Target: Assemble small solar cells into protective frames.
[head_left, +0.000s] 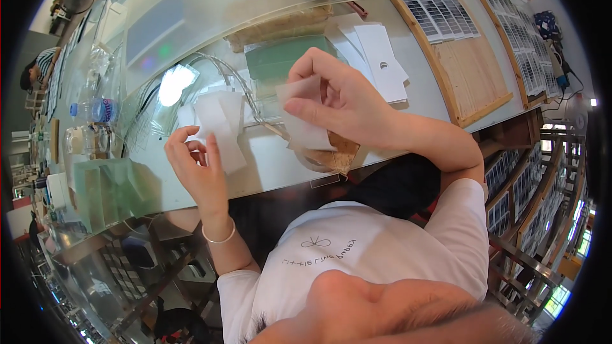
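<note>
My right hand (338, 99) pinches a thin white translucent sheet (305, 124) between thumb and fingers, holding it above the table edge. My left hand (197, 165) grips a folded white sheet (220, 124) that stands up from its fingers. Both hands hover over a clear glass-like table top (191, 32), with a bracelet on my left wrist. Beneath the right hand's sheet lies a brown cork-like pad (341, 153).
A green pad (284, 57) and white cards (376, 57) lie behind my hands. Wooden trays (472, 70) with rows of small dark sample cards stand at right. A water bottle (95, 111) and clear containers sit at left. Another person works at far left.
</note>
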### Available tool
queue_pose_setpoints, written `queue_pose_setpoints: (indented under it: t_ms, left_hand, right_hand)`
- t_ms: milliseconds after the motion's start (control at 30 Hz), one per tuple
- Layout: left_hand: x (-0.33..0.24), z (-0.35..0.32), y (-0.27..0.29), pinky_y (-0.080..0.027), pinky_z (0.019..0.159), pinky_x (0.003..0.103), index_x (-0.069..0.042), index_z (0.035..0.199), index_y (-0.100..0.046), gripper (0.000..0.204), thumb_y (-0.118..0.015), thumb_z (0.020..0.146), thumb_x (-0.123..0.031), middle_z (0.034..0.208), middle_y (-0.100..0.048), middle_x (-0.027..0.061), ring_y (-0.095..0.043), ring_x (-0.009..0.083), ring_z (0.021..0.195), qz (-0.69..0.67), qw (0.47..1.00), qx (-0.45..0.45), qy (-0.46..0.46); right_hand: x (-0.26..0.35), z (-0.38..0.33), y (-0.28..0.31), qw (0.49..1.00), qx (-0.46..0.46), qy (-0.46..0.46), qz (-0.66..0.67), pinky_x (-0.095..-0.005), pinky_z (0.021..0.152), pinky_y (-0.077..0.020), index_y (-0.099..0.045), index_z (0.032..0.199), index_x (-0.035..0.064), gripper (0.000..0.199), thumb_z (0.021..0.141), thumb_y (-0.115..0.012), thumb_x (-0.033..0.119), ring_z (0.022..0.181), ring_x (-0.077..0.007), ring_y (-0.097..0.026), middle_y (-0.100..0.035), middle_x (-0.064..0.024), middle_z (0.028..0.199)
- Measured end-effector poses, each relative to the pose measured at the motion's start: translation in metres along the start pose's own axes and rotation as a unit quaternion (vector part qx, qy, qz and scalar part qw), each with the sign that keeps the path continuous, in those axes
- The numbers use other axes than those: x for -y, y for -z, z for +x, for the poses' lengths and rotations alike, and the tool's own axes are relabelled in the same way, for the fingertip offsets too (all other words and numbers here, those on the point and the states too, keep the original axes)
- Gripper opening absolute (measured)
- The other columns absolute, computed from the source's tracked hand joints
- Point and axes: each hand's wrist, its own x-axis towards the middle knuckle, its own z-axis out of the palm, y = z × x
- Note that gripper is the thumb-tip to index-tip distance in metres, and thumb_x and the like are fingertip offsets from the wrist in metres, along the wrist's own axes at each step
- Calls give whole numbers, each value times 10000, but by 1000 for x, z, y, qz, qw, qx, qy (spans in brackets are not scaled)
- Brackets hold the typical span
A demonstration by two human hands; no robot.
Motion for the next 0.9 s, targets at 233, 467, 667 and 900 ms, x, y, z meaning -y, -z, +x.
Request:
queue_pose_setpoints:
  t_ms: [233, 467, 667, 900]
  left_hand:
    - [-73, -28, 4, -447, 729, 253, -12, 1004, -578, 268, -786, 836, 11, 926, -577, 63, -549, 151, 817, -333, 914, 217, -75]
    - [-60, -29, -19, -457, 803, 234, -7, 1070, -600, 326, -840, 851, -40, 1002, -560, 19, -536, 99, 881, -454, 864, 215, 32]
    - [-63, -31, -21, -459, 798, 237, -2, 1062, -616, 318, -843, 842, -37, 1003, -592, 36, -537, 104, 875, -481, 851, 205, 45]
    - [-52, -34, -26, -462, 786, 248, -9, 1042, -601, 248, -795, 890, -32, 1008, -589, 43, -533, 106, 866, -502, 834, 223, 51]
  right_hand:
    - [4, -15, -16, 996, 87, -11, 21, -246, 661, -472, -471, 1137, 54, 291, 977, -709, 106, 822, -59, -535, -555, -10, 962]
    - [-6, -17, -5, 989, 131, 64, -24, -273, 699, -504, -539, 1162, 33, 280, 980, -695, 178, 844, -116, -591, -616, -49, 982]
    - [-8, -19, -2, 985, 163, 61, -5, -288, 708, -515, -541, 1162, 35, 306, 976, -713, 207, 847, -136, -609, -622, -41, 970]
    - [-3, -23, -7, 983, 155, 64, -74, -293, 717, -517, -540, 1121, 44, 308, 926, -768, 117, 838, -145, -634, -624, -39, 930]
